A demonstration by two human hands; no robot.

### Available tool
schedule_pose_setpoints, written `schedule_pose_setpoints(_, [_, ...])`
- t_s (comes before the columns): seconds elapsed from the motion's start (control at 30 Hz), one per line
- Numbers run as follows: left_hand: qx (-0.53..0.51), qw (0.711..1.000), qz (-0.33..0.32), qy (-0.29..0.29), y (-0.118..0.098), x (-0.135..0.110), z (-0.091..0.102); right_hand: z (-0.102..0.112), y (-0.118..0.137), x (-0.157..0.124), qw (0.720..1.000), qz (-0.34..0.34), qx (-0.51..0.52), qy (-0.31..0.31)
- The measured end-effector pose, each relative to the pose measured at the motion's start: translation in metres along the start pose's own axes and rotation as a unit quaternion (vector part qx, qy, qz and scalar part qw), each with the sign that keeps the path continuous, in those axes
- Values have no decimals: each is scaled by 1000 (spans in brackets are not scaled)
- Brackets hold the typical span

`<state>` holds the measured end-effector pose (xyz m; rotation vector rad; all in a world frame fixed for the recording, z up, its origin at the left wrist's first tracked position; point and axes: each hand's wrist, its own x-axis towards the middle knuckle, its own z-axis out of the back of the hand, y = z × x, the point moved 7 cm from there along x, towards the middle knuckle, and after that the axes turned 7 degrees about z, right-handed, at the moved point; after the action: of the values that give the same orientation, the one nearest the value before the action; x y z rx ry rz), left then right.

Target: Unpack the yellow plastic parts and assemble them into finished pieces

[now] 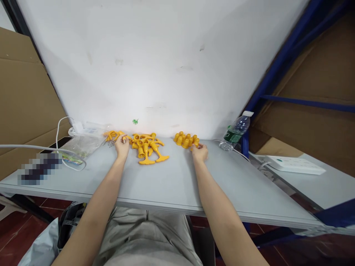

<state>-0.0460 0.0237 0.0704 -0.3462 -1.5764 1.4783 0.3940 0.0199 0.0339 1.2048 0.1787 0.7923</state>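
Both my arms reach across a grey table [172, 184] toward yellow plastic parts by the white wall. My left hand [122, 145] is closed in a pinch beside a small heap of yellow pieces and metal bits [112, 136]; what it pinches is too small to name. A pile of yellow funnel-shaped parts with T-shaped stems [146, 146] lies just right of that hand. My right hand [200, 150] is curled at the edge of a cluster of small yellow caps [185, 139], fingertips on one cap.
A clear plastic bag [80, 145] and white cables [63, 122] lie at the left. A water bottle [235, 132] leans at the back right. A white power strip [294, 164] rests on a second table. Cardboard stands on both sides, blue shelving at the right.
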Motion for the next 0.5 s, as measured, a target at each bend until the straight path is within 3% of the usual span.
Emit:
schedule_pose_setpoints(0.23, [-48,995,82,27,2,-8,-9,-8,-4,0,999,-9,-24,35])
schedule_pose_setpoints(0.5, [-56,998,22,2,2,-3,-2,-8,3,-4,998,6,-58,40])
